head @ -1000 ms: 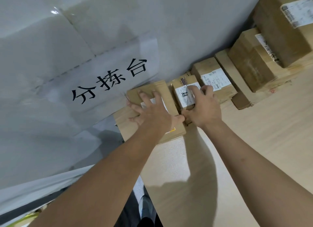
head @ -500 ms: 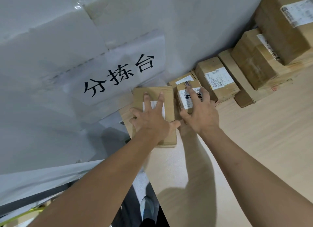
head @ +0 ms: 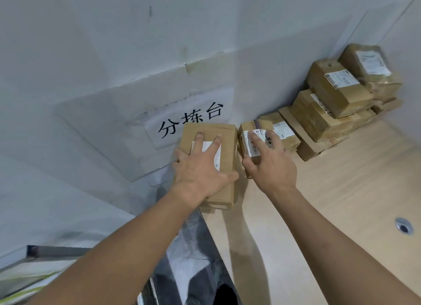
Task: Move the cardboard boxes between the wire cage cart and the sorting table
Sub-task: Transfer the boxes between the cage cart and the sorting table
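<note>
My left hand (head: 200, 170) grips a flat cardboard box (head: 227, 140) with a white label; the fingers spread over its top and the thumb hooks round its right edge. The box is raised at the sorting table's (head: 341, 190) left end and covers part of the wall sign. Right beside it, my right hand (head: 271, 165) holds a small labelled box (head: 247, 145), thumb on its left side and fingers across the top. The wire cage cart is not recognisable in view.
More cardboard boxes (head: 337, 92) are stacked along the wall at the table's far right, with one low box (head: 284, 131) just behind the small one. A printed sign (head: 168, 129) hangs on the wall. A round grommet hole (head: 403, 226) sits in the tabletop. A metal bar (head: 57, 251) lies lower left.
Both boxes have come up off the table surface and towards me. The flat box now hides the bottom of the sign. The view has pulled back and tilted.
</note>
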`<state>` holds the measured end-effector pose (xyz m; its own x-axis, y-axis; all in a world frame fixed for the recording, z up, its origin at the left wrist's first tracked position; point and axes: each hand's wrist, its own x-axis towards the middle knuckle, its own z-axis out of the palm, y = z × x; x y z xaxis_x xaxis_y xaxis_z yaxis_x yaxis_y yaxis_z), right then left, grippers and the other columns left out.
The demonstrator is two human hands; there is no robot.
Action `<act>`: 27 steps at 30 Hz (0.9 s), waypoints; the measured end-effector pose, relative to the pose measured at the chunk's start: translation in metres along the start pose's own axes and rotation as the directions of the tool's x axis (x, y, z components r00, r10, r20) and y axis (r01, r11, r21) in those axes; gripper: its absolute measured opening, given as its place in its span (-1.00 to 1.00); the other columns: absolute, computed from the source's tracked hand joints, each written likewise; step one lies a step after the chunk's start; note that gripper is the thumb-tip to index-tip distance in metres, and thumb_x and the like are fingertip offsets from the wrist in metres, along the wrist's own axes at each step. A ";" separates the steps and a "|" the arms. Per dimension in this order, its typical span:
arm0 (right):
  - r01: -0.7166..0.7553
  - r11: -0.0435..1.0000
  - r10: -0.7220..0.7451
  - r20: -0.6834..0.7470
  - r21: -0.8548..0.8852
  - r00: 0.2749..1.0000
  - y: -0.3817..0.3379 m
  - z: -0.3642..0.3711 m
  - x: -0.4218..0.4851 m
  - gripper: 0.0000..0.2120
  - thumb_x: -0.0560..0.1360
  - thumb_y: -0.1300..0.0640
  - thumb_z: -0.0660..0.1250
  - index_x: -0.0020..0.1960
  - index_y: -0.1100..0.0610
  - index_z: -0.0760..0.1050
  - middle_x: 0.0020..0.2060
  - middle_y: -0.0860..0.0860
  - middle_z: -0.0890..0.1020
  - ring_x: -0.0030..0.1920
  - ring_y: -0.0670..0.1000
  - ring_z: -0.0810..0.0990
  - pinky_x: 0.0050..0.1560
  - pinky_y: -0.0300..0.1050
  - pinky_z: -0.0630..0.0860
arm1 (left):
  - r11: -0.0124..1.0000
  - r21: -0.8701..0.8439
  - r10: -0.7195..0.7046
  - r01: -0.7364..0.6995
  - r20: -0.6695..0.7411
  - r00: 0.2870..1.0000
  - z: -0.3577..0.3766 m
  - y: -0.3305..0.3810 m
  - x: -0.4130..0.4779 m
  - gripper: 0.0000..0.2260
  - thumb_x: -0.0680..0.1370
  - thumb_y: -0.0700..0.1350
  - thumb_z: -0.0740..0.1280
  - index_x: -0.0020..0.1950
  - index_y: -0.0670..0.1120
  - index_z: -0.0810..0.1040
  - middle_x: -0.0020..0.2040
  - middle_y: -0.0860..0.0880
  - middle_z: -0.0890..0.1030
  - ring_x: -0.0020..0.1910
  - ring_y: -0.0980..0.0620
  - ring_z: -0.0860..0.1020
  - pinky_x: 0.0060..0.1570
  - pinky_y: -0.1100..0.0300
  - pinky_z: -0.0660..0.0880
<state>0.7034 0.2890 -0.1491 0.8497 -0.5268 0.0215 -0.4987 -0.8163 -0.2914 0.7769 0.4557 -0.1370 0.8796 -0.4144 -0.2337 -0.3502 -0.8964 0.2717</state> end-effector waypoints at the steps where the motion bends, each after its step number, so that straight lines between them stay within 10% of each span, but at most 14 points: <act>1: 0.001 1.000 -0.001 -0.030 -0.004 1.000 -0.008 -0.010 -0.009 -0.39 0.54 -0.26 0.26 0.57 -0.27 0.23 0.60 -0.02 0.19 0.23 0.32 0.50 0.06 0.10 0.56 | 1.000 0.005 0.007 -0.006 -0.019 1.000 -0.010 -0.002 -0.011 -0.03 0.26 0.58 0.23 0.59 0.44 -0.11 0.66 0.22 -0.14 0.47 -0.48 0.15 0.35 -0.33 0.36; 27: 0.287 0.958 -0.277 -0.200 0.024 0.940 -0.089 -0.115 -0.206 -0.36 0.52 -0.25 0.29 0.58 -0.23 0.26 0.56 0.02 0.25 0.23 0.30 0.48 0.09 0.12 0.51 | 0.988 0.018 -0.133 0.152 -0.395 0.909 -0.091 -0.045 -0.260 -0.05 0.30 0.58 0.19 0.62 0.36 -0.05 0.67 0.16 -0.10 0.41 -0.41 0.22 0.26 -0.23 0.38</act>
<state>0.5532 0.4423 -0.0175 0.9026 -0.3167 0.2916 -0.2297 -0.9272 -0.2960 0.5937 0.6183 -0.0041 0.9732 -0.1958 0.1205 -0.2182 -0.9516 0.2166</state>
